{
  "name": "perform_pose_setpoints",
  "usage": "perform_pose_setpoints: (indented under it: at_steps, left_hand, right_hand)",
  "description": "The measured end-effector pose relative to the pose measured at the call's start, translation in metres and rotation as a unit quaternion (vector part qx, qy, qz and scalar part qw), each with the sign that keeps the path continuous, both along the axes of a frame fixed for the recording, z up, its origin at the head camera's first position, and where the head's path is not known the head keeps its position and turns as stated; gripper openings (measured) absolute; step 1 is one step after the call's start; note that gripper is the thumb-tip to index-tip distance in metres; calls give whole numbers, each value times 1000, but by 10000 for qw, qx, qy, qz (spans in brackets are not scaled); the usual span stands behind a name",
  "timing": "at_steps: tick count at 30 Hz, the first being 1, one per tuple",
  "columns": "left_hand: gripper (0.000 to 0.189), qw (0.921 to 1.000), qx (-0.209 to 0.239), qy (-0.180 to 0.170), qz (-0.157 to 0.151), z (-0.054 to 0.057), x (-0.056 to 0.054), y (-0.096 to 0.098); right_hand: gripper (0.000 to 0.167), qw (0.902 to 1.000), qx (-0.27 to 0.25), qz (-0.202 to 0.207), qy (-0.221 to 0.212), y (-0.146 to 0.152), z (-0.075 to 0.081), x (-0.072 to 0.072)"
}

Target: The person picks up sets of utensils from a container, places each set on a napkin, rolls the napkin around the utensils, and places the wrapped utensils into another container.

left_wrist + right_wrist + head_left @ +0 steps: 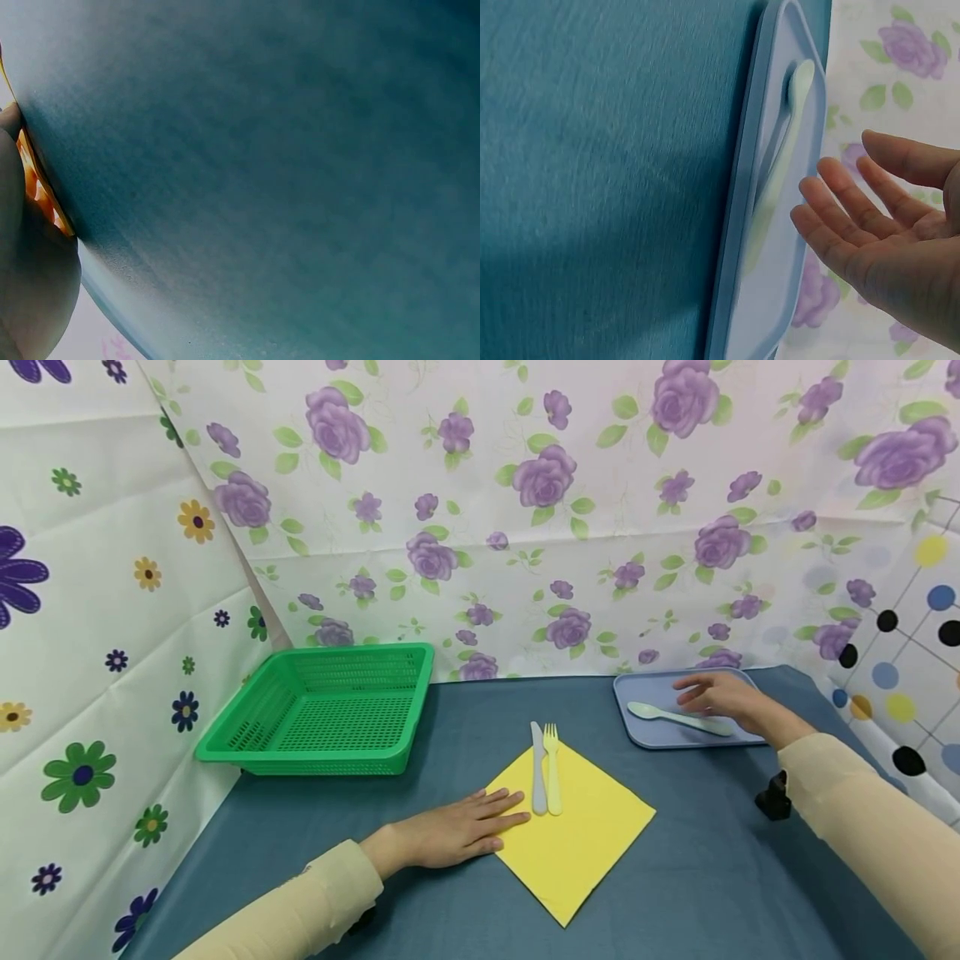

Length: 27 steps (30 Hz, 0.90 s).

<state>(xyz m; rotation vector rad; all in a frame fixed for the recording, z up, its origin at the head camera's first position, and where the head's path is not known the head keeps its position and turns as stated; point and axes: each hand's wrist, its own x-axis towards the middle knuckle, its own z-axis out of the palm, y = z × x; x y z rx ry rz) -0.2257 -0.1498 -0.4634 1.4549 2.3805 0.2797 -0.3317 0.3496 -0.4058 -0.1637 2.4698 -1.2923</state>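
Observation:
A yellow napkin (592,843) lies diamond-wise on the table. On it, side by side, are a grey knife (538,777) and a pale yellow fork (552,772), their heads reaching past the napkin's top corner. My left hand (457,831) rests flat with spread fingers on the napkin's left corner. At the back right, a pale green spoon (675,717) lies in a shallow lavender-blue tray (637,737). Over that tray hovers my right hand (720,697), fingers loosely bent and holding nothing. The right wrist view shows the spoon (776,172) beside those fingertips.
A green plastic basket (315,764) with slotted walls stands at the back left. Blue-grey cloth covers the table (690,860). Flowered sheets (480,527) hang behind and to the left, and a dotted sheet (911,693) borders the right side.

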Motion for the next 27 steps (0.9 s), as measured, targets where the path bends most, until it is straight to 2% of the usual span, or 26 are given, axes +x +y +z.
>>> perform_pose_setpoints:
  at_steps: [6, 11, 19, 27]
  left_hand:
    - [55, 10000, 19, -36, -30, -1, 0, 1]
    - [55, 10000, -1, -42, -36, -1, -1, 1]
    - [55, 10000, 0, -36, -40, 0, -2, 2]
    - [55, 10000, -37, -13, -24, -1, -2, 2]
  right_hand:
    - [54, 9990, 307, 13, 319, 10, -3, -1]
    - [53, 9985, 341, 16, 418, 15, -6, -3]
    - [55, 9993, 263, -81, 260, 18, -11, -10]
    - [56, 9997, 228, 97, 44, 25, -19, -17]
